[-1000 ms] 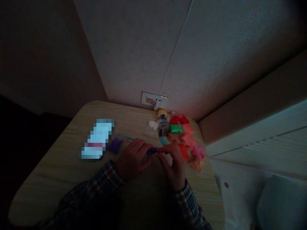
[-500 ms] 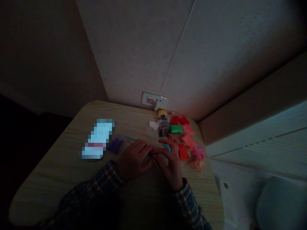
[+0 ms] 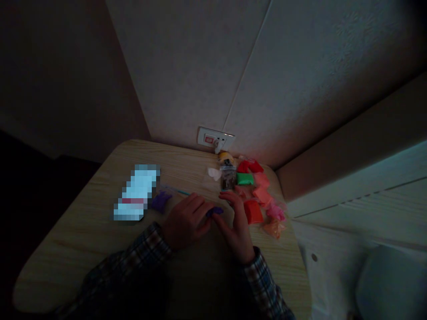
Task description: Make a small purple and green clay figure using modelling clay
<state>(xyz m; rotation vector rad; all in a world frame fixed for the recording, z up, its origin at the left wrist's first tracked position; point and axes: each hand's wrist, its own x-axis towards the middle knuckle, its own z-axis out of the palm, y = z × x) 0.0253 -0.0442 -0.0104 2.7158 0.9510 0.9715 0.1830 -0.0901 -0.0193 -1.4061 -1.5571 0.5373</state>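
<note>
Between the fingertips of my left hand is a small lump of purple clay, pinched and held above the table. The thumb of my right hand touches the clay's underside, while its other fingers arch up, apart from the thumb and off the clay. Left of my left hand lies a purple clay packet. A thin blue stick lies behind that hand, partly covered. To the right of my right hand sits an orange-red clay packet.
A lit phone, its screen blurred, lies on the wooden table at left. Green, red, pink and brown packets cluster at back right, near a white piece. A wall socket holds a plug.
My right forefinger has lifted off the clay, which now shows as a longer purple piece. My left hand has barely moved. The blue thing by my right fingers is now mostly hidden.
</note>
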